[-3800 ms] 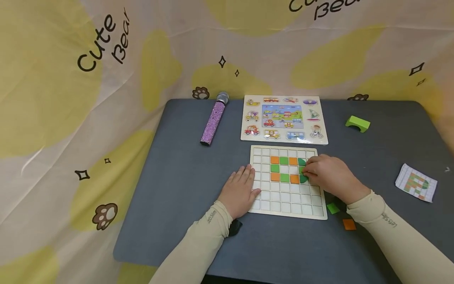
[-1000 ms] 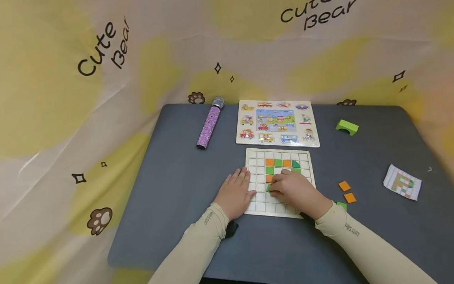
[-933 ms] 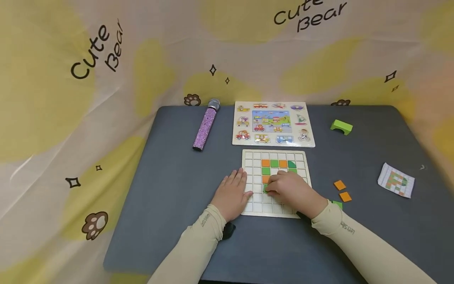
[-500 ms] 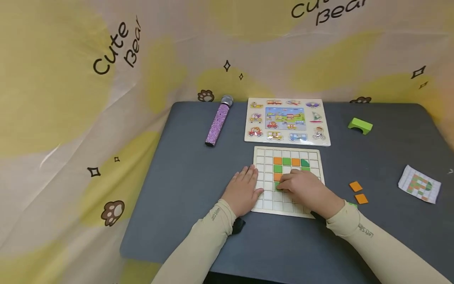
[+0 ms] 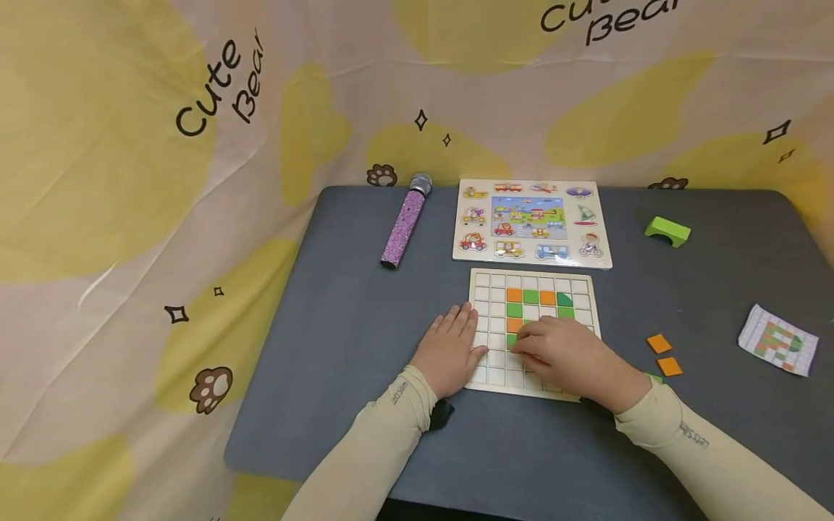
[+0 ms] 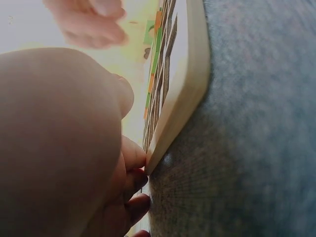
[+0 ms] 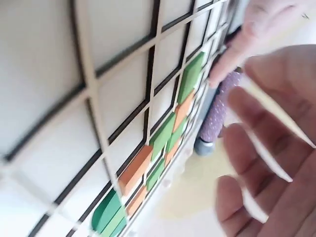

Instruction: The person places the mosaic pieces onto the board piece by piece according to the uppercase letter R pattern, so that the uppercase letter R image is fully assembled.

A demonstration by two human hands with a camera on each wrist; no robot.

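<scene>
A white grid board (image 5: 496,359) lies on the grey table, bearing orange, green and dark green tiles in its cells. My left hand (image 5: 448,352) rests along the board's left edge, fingers straight and thumb on the board. Over the lower middle of the board is my right hand (image 5: 573,356), its fingertips beside a green tile (image 5: 511,341) below the orange tile (image 5: 515,325). In the right wrist view the right fingers (image 7: 247,148) are loosely bent and spread, with nothing between them, apart from that green tile (image 7: 191,76). Part of the pattern is hidden under the right hand.
Two orange tiles (image 5: 659,343) lie right of the board; a green tile (image 5: 655,378) peeks out by the right sleeve. Farther right is a pattern card (image 5: 778,340). Behind stand a glittery microphone (image 5: 405,221), a vehicle puzzle (image 5: 531,217) and a green arch block (image 5: 667,229).
My right hand has gone from the board's right-hand tiles to the lower left of the pattern, where a green tile now sits. Its fingers have just drawn slightly off that tile. The left hand stays.
</scene>
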